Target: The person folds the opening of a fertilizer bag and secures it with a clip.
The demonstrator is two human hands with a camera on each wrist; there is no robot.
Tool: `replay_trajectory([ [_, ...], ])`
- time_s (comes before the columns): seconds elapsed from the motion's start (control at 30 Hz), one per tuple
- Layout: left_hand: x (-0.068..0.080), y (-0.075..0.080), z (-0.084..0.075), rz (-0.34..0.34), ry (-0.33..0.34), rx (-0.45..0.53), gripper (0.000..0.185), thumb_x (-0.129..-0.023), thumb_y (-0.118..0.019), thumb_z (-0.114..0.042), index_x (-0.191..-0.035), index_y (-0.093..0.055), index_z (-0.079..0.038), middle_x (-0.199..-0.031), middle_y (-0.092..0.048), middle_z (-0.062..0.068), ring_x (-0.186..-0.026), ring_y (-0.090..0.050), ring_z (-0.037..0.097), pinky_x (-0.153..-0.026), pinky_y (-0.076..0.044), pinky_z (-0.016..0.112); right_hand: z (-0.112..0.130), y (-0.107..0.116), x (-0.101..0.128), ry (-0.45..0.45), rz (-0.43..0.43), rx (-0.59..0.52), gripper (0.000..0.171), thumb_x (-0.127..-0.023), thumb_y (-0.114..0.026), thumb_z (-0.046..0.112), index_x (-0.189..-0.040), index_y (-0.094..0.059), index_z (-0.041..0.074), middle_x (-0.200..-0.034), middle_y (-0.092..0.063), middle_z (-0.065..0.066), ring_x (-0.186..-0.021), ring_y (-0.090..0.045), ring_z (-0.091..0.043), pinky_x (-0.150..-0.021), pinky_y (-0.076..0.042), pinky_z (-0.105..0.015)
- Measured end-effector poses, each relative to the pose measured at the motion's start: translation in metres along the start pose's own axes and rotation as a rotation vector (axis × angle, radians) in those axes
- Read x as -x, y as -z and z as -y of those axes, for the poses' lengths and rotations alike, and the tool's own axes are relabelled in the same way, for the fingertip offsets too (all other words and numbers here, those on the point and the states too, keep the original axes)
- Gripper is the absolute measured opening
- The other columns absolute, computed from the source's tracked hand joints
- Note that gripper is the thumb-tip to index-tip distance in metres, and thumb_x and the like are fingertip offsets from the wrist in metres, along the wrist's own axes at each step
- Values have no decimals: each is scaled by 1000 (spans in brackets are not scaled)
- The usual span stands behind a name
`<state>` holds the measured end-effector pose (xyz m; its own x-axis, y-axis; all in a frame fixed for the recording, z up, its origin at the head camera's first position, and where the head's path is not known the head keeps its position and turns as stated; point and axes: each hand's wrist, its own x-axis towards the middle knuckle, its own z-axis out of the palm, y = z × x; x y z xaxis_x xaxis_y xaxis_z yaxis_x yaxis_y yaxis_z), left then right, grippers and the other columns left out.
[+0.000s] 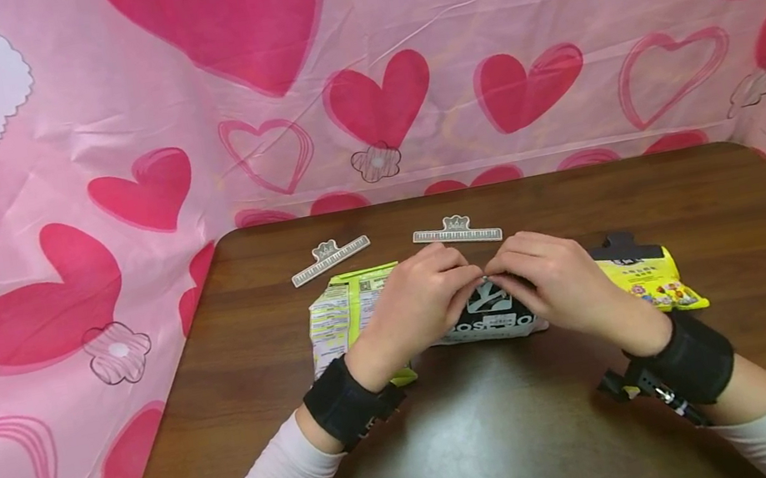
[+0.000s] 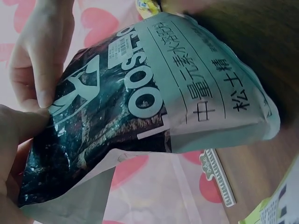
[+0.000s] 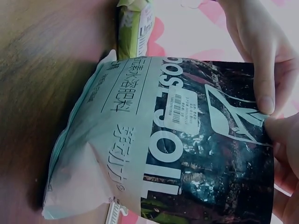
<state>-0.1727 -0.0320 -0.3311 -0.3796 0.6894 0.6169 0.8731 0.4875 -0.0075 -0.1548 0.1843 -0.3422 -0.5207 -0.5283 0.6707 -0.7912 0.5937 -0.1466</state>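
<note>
1. Wristbands and pale sleeves closest in the head view; beyond them both hands meeting over the black-and-white soil bag (image 1: 491, 314), near the middle of the wooden table (image 1: 729, 215).
2. Left hand (image 1: 418, 301): thumb and fingers pinched on the bag's top edge. Right hand (image 1: 556, 282): pinched on the same edge, fingertips (image 3: 265, 103) pressed onto the dark print.
3. Risk of tearing: opposing pulls from two pinches so close together, likely to split the film unevenly.
4. Risk of spilling: bag propped up off the table, plump with contents; soil probably out over the wood if the top gives suddenly.
5. Risk of slipping: glossy film, small grip area.
6. Risk of crowding: green packet (image 1: 342, 313) and yellow packet (image 1: 652, 278) just beside, two ruler-like clips (image 1: 456, 233) near behind; easily nudged by a jerk.
</note>
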Motion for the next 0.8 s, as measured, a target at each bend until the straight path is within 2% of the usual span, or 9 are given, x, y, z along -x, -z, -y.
replay_trajectory([
  [0.33, 1, -2, -2, -55, -19, -12, 12, -92, -66, -11, -82, -71, -14, -69, -49, -2, -69, -48, 14, -59, -39, 22, 3, 0, 0, 14, -7, -29, 26, -70, -86, 2, -93, -74, 9, -84, -69, 0, -77, -60, -13, -70, -55, -31],
  [0.53, 2, 1, -1, -24, 10, 37, 8, -93, -69, -16, -90, -76, -14, -73, -57, -4, -73, -52, 12, -62, -43, 21, -2, 4, 2, 38, -12, -50, 30, -67, -87, 2, -95, -76, 10, -86, -71, 2, -79, -62, -10, -72, -55, -28],
  [0.8, 8, 6, 2, 30, 56, 94, 10, -92, -70, -18, -97, -77, -13, -79, -62, -4, -79, -56, 11, -67, -47, 21, -10, 10, 7, 22, 32, -105, 19, -76, -82, 4, -94, -76, 10, -87, -71, 2, -82, -63, -10, -75, -52, -24],
])
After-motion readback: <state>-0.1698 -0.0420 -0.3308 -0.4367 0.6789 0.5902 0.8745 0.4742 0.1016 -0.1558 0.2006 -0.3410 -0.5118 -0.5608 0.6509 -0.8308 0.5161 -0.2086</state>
